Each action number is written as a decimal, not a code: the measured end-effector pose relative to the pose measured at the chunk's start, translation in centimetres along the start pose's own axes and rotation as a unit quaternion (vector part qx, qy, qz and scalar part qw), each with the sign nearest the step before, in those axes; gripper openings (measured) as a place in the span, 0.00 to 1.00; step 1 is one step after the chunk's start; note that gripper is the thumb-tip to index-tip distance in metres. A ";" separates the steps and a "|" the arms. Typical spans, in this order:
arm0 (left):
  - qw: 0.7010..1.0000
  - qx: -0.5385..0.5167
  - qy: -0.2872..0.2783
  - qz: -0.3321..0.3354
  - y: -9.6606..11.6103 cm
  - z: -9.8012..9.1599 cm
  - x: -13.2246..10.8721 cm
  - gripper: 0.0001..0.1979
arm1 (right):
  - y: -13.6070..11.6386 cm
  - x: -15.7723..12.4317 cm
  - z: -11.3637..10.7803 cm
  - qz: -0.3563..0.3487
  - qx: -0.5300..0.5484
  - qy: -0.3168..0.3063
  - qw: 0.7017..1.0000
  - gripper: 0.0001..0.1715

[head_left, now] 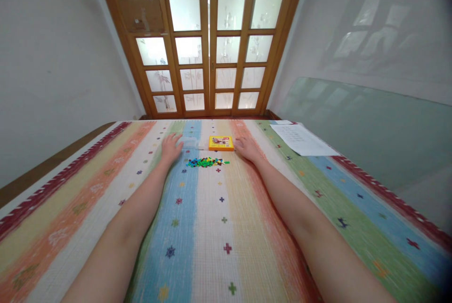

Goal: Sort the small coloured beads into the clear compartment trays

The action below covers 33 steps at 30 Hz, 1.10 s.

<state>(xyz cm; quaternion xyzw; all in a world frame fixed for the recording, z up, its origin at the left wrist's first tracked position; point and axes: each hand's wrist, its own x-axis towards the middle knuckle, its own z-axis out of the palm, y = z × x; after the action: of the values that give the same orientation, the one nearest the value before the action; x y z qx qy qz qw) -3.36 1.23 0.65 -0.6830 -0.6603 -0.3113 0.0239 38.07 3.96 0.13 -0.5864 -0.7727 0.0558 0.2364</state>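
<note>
My left hand point(171, 148) rests on the table with its fingers apart, beside the left end of a clear plastic container point(189, 142). My right hand point(247, 147) lies at the right edge of a small yellow box point(221, 143) with a picture on its lid. Its fingers are stretched out; whether they touch the box I cannot tell. Between my hands and nearer to me, a loose pile of small building bricks point(205, 162) in green, blue, yellow, red and dark colours lies on the cloth.
A striped tablecloth point(212, 227) covers the long table. Printed white paper sheets point(302, 139) lie at the right. A pale glass panel point(370, 124) leans along the right wall. Wooden doors with glass panes point(208, 49) stand beyond the far edge.
</note>
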 end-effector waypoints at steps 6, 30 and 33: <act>0.999 0.002 -0.035 0.035 -0.2 0.8 -0.3 0.20 | 2.3 0.3 -0.9 -0.034 0.036 -0.034 0.998 0.31; 0.929 -0.322 -0.082 0.166 10.5 2.5 -4.4 0.36 | -8.4 -2.7 0.0 -0.343 0.062 0.101 0.932 0.22; 0.928 -0.333 -0.088 0.142 10.9 2.5 -4.7 0.35 | -8.0 -2.6 0.2 -0.353 0.050 0.103 0.929 0.20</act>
<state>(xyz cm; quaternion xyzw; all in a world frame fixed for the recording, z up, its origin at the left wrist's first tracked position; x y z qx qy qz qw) 7.92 -3.22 0.63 -0.7630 -0.4145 -0.4448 -0.2194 31.52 -0.87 2.08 -0.2658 -0.8975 -0.0534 0.3479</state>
